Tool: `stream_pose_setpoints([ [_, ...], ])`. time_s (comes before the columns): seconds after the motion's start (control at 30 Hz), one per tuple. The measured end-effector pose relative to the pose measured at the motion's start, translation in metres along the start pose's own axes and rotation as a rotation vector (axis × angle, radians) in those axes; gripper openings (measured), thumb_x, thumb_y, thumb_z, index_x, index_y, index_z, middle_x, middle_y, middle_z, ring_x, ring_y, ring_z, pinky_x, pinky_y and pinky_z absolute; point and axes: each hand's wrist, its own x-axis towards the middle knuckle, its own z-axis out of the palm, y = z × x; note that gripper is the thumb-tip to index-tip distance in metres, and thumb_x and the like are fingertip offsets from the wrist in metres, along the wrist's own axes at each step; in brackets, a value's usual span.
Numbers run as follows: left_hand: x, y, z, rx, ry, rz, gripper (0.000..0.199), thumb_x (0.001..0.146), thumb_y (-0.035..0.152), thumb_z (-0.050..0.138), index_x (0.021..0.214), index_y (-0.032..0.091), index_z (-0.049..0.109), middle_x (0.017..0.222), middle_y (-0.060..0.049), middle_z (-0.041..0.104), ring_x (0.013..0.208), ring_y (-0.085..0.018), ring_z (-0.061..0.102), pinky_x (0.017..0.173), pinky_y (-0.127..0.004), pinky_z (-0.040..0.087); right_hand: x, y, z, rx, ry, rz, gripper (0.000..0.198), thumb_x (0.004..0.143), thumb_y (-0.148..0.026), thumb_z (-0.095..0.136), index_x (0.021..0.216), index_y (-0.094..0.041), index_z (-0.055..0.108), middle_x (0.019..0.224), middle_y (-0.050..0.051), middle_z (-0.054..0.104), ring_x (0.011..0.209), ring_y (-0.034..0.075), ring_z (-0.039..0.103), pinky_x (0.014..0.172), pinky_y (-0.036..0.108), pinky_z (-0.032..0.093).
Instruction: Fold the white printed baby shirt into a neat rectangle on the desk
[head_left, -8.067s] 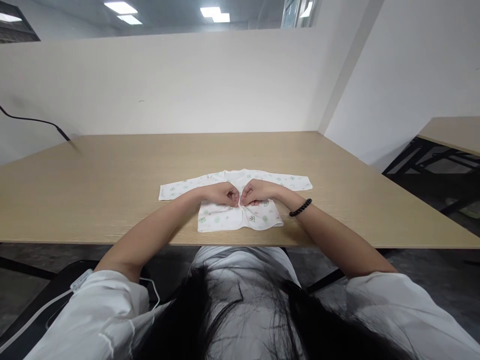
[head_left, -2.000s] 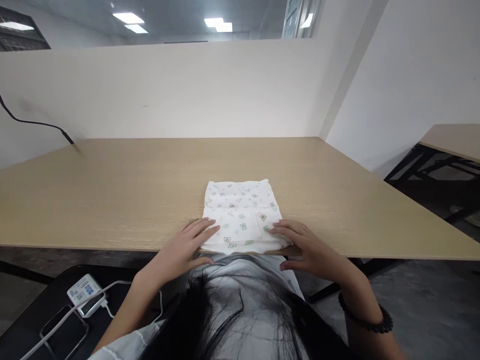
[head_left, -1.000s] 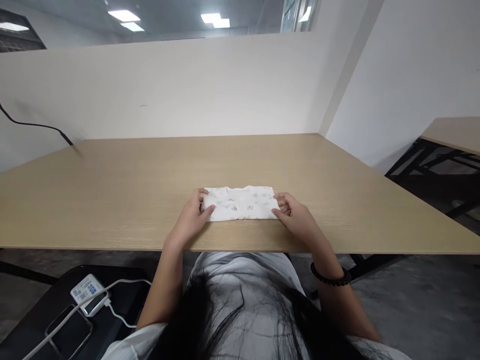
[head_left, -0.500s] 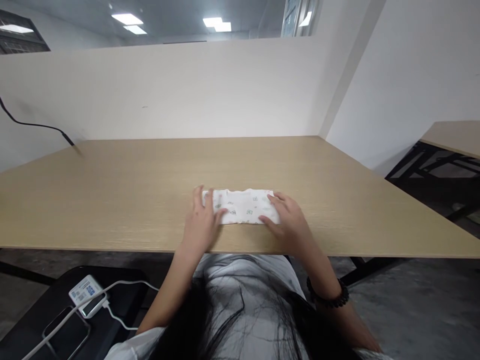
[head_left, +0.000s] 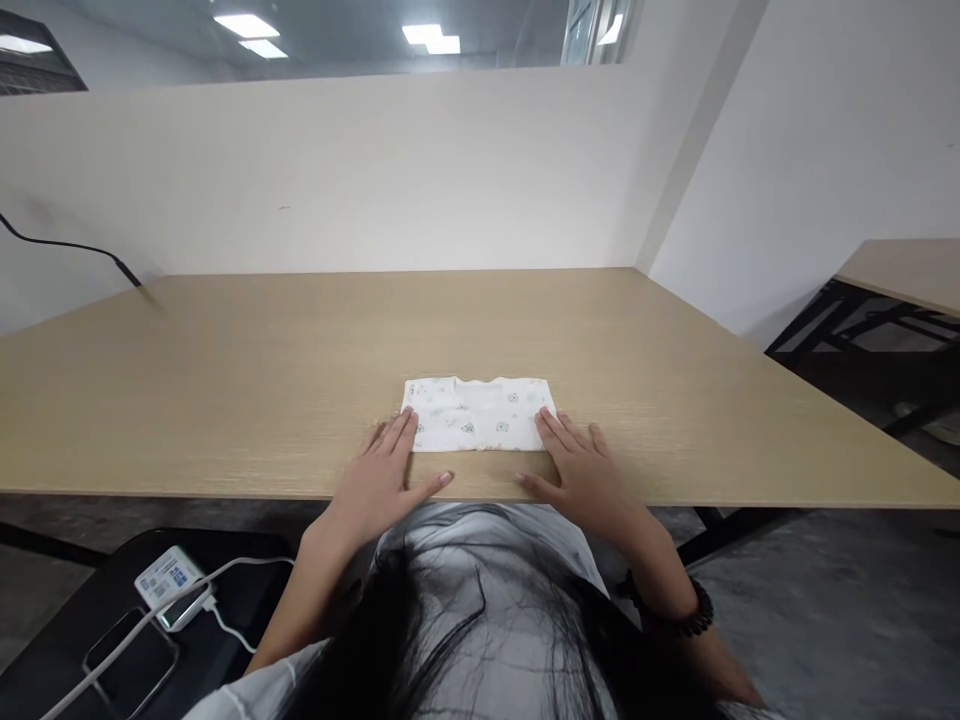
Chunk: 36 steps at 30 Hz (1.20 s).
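Note:
A folded white cloth garment [head_left: 480,415] with small printed figures lies flat on the wooden table, close to its front edge. Its far edge dips slightly in the middle, like a neckline. My left hand [head_left: 381,478] rests at the cloth's left end, fingers stretched out and fingertips on its lower left corner. At the right end, my right hand [head_left: 581,470] lies with its fingers spread, fingertips touching the lower right corner. Both thumbs point inward over the bare tabletop, just below the cloth. Neither hand grips anything.
The wooden table [head_left: 225,370] meets a white partition [head_left: 420,170] at the back. A black cable [head_left: 75,245] hangs at the left. On a black chair [head_left: 247,560] at lower left sits a white power bank [head_left: 171,585] with white cables. Another table [head_left: 907,265] stands at right.
Both hands have drawn back toward me and moved slightly outward, loosening from the cloth's ends to lie flatter with fingers extended. The cloth has stayed nearly in place.

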Motion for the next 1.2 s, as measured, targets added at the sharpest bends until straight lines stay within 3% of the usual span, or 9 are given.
stream_pose_setpoints([
  [0.17, -0.017, -0.002, -0.005, 0.059, 0.075, 0.153, 0.074, 0.092, 0.059, 0.050, 0.151, 0.015, 0.038, 0.156, -0.017, 0.041, 0.150, -0.038, 0.025, 0.120, -0.066, 0.012, -0.015, 0.020, -0.008, 0.025, -0.031, -0.145, 0.091, 0.087, -0.070, 0.053, 0.157, -0.017, 0.028, 0.160, 0.016, 0.034, 0.149, 0.035, 0.027, 0.120, 0.065, 0.013],
  [0.27, -0.022, -0.008, -0.011, 0.015, 0.065, 0.326, 0.045, 0.096, 0.036, 0.052, 0.139, 0.021, 0.052, 0.150, -0.011, 0.052, 0.149, -0.033, 0.030, 0.121, -0.065, 0.012, -0.025, 0.032, -0.014, 0.038, 0.003, -0.185, 0.077, 0.087, -0.053, 0.065, 0.153, -0.024, 0.038, 0.155, 0.013, 0.045, 0.145, 0.036, 0.037, 0.118, 0.068, 0.014],
  [0.43, -0.025, -0.014, -0.022, -0.250, 0.039, 0.489, 0.030, 0.093, 0.014, 0.048, 0.116, 0.023, 0.064, 0.128, -0.008, 0.069, 0.130, -0.023, 0.056, 0.119, -0.051, 0.033, -0.039, 0.044, -0.022, 0.136, 0.116, -0.253, 0.035, 0.089, -0.029, 0.066, 0.123, -0.029, 0.067, 0.122, 0.009, 0.072, 0.120, 0.032, 0.062, 0.117, 0.070, 0.017],
  [0.57, -0.037, -0.010, -0.039, -0.482, 0.046, 0.523, 0.028, 0.091, 0.011, 0.050, 0.110, 0.023, 0.066, 0.107, -0.006, 0.075, 0.103, -0.020, 0.070, 0.098, -0.035, 0.053, -0.049, 0.039, -0.034, 0.286, 0.152, -0.303, 0.019, 0.093, -0.022, 0.059, 0.105, -0.030, 0.072, 0.098, 0.004, 0.076, 0.095, 0.024, 0.071, 0.117, 0.063, 0.024],
  [0.73, -0.052, -0.002, -0.065, -0.708, -0.186, 0.541, 0.017, 0.092, 0.030, 0.058, 0.097, 0.019, 0.070, 0.084, -0.007, 0.074, 0.077, -0.018, 0.069, 0.073, -0.025, 0.053, -0.071, 0.022, -0.063, 0.557, -0.204, -0.325, 0.018, 0.095, -0.033, 0.060, 0.104, -0.024, 0.073, 0.106, 0.009, 0.074, 0.103, 0.023, 0.068, 0.094, 0.036, 0.053],
  [0.87, -0.048, 0.005, -0.060, -1.000, -0.472, 0.595, 0.061, 0.095, 0.063, 0.038, 0.089, 0.012, 0.072, 0.076, -0.014, 0.071, 0.064, -0.018, 0.066, 0.061, -0.025, 0.051, -0.081, 0.018, -0.078, 0.685, -0.583, -0.424, 0.030, 0.096, -0.037, 0.059, 0.117, -0.019, 0.071, 0.101, 0.011, 0.074, 0.094, 0.021, 0.069, 0.084, 0.030, 0.053],
  [0.93, -0.042, 0.012, -0.048, -1.063, -0.492, 0.451, 0.070, 0.098, 0.065, 0.027, 0.082, 0.011, 0.069, 0.068, -0.012, 0.068, 0.053, -0.014, 0.059, 0.050, -0.023, 0.046, -0.076, 0.016, -0.078, 0.737, -0.610, -0.440, 0.035, 0.100, -0.037, 0.050, 0.123, -0.017, 0.068, 0.097, 0.012, 0.073, 0.092, 0.020, 0.068, 0.084, 0.031, 0.052],
  [1.03, -0.033, 0.029, -0.030, -0.969, -0.514, 0.282, 0.053, 0.101, 0.054, 0.035, 0.088, 0.013, 0.067, 0.066, -0.004, 0.064, 0.050, -0.010, 0.052, 0.046, -0.019, 0.039, -0.060, 0.006, -0.066, 0.808, -0.565, -0.420, 0.037, 0.104, -0.035, 0.040, 0.122, -0.017, 0.067, 0.097, 0.011, 0.073, 0.093, 0.019, 0.067, 0.086, 0.033, 0.051],
  [1.2, -0.024, 0.051, -0.012, -0.790, -0.542, 0.425, 0.026, 0.097, 0.039, 0.053, 0.101, 0.018, 0.068, 0.095, -0.006, 0.070, 0.083, -0.016, 0.062, 0.072, -0.025, 0.048, -0.040, -0.026, -0.033, 0.715, -0.555, -0.482, 0.032, 0.098, -0.023, 0.048, 0.125, -0.019, 0.063, 0.115, 0.010, 0.068, 0.108, 0.020, 0.062, 0.095, 0.034, 0.048],
])
